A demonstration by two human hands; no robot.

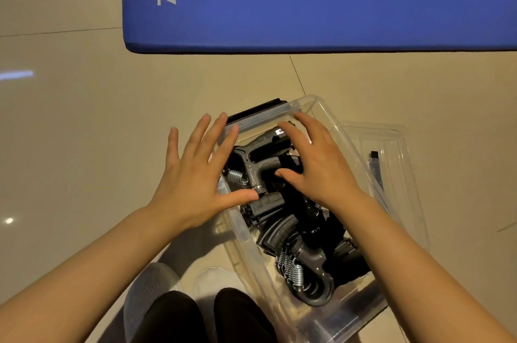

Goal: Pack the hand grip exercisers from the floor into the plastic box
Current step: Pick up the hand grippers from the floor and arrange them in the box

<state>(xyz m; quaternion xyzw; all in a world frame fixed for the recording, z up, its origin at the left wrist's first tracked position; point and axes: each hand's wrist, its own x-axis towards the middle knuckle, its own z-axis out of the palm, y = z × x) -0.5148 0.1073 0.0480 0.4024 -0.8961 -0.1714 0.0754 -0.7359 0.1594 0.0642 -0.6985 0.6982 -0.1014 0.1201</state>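
- The floor (70, 119) is glossy tile, with a blue mat (307, 1) lying at the far side; I see no exercisers left loose on the floor in view, so the packing looks near done.
- The plastic box (330, 119) sits on the floor in front of the person's knees, clear-walled and thin; it probably flexes if squeezed, so it is best lifted by the rim on both long sides.
- Its clear lid (391, 141) lies on the floor just to the right of the box.
- The hand grip exercisers (263, 163) are piled inside the box, black handles crossed over steel springs. They look stiff, fairly heavy together and awkward, apt to tangle; the ribbed handles give the surest hold, not the coils.
- The left hand (193, 183) hovers over the box's left wall, fingers spread and straight, holding nothing.
- The right hand (316, 166) is spread flat above the pile; whether it presses the top exerciser or just hovers, I cannot tell.
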